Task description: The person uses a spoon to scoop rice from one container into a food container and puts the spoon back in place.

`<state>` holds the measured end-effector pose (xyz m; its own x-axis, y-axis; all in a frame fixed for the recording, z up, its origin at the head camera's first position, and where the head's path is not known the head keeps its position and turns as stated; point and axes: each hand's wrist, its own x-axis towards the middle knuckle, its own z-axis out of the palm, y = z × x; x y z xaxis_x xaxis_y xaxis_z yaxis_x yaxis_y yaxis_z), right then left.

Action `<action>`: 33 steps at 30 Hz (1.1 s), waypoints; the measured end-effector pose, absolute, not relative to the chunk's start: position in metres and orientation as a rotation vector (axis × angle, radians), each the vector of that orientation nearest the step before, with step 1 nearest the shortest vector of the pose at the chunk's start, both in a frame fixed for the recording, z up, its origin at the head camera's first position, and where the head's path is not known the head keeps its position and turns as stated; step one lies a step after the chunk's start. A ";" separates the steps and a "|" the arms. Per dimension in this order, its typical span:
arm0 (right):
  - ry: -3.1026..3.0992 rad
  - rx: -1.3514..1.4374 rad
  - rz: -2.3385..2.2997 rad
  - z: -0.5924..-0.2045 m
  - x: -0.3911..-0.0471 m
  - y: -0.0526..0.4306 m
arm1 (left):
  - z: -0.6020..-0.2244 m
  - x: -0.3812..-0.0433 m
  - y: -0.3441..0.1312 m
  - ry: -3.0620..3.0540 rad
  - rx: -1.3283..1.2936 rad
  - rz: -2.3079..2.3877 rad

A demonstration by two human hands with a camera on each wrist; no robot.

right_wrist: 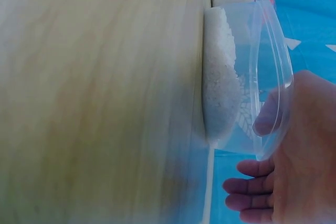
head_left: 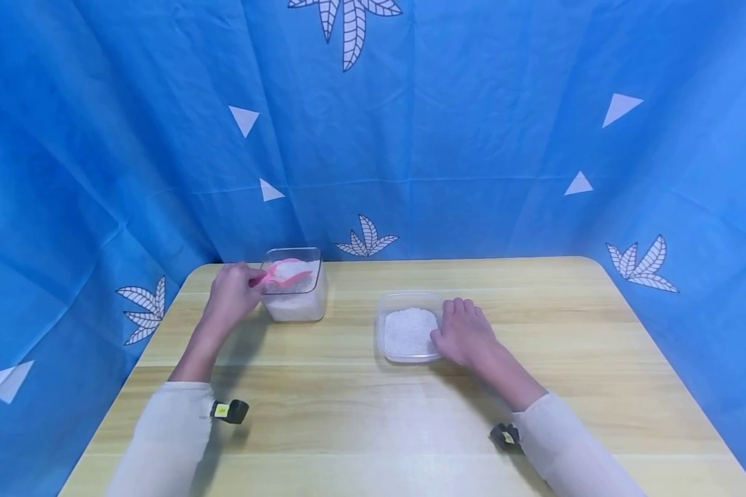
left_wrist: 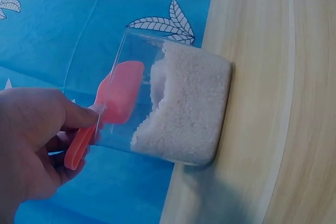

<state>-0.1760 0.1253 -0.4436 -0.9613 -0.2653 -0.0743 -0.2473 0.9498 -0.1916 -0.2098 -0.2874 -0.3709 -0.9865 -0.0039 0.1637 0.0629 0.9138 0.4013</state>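
Observation:
My left hand (head_left: pixel 233 293) pinches the handle of a pink scoop (left_wrist: pixel 123 90) between thumb and fingers. The scoop's bowl is inside the top of a clear square canister (left_wrist: pixel 113 142), above the white rice (left_wrist: pixel 184 103) in it. In the head view, white grains show within the scoop's outline. My right hand (head_left: pixel 466 331) holds the right side of a low clear plastic box (head_left: pixel 380 324), thumb over the rim and inside, the other fingers outside. White rice (right_wrist: pixel 218 77) covers the bottom of this box.
Both containers stand on a light wooden table (head_left: pixel 348 407), the canister at the back left near the edge, the box right of it. A blue patterned curtain (head_left: pixel 472 138) hangs behind and along both sides.

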 end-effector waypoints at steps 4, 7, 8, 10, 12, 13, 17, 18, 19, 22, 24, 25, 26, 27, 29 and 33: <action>3.008 -0.401 -0.277 -0.444 -0.175 0.126 | -0.374 -0.209 -0.288 -2.855 -0.077 -0.625; 3.009 -0.402 -0.278 -0.444 -0.175 0.126 | -0.375 -0.208 -0.289 -2.815 -0.097 -0.634; 3.009 -0.402 -0.276 -0.444 -0.175 0.126 | -0.375 -0.207 -0.290 -2.806 -0.097 -0.643; 3.011 -0.400 -0.271 -0.444 -0.175 0.126 | -0.374 -0.206 -0.290 -2.800 -0.088 -0.663; 3.014 -0.397 -0.270 -0.444 -0.175 0.126 | -0.374 -0.205 -0.290 -2.800 -0.065 -0.677; 3.015 -0.395 -0.270 -0.444 -0.175 0.126 | -0.373 -0.204 -0.290 -2.804 -0.050 -0.685; 3.018 -0.397 -0.278 -0.443 -0.175 0.126 | -0.371 -0.203 -0.290 -2.805 -0.029 -0.693; 3.017 -0.397 -0.282 -0.443 -0.175 0.126 | -0.371 -0.202 -0.289 -2.803 -0.026 -0.696; 3.017 -0.397 -0.282 -0.443 -0.175 0.126 | -0.370 -0.202 -0.289 -2.805 -0.024 -0.699; 3.018 -0.392 -0.284 -0.444 -0.174 0.126 | -0.368 -0.200 -0.287 -2.804 -0.021 -0.711; 3.017 -0.390 -0.285 -0.444 -0.174 0.127 | -0.367 -0.199 -0.286 -2.808 -0.010 -0.718; 3.015 -0.390 -0.286 -0.444 -0.174 0.127 | -0.366 -0.199 -0.285 -2.810 -0.002 -0.723; 3.012 -0.390 -0.289 -0.443 -0.174 0.127 | -0.366 -0.198 -0.284 -2.810 0.002 -0.726; 3.008 -0.391 -0.291 -0.443 -0.174 0.127 | -0.365 -0.197 -0.283 -2.812 0.008 -0.733; 3.001 -0.392 -0.293 -0.443 -0.174 0.126 | -0.363 -0.196 -0.281 -2.815 0.016 -0.742; 3.000 -0.395 -0.284 -0.442 -0.174 0.126 | -0.359 -0.194 -0.277 -2.825 0.035 -0.760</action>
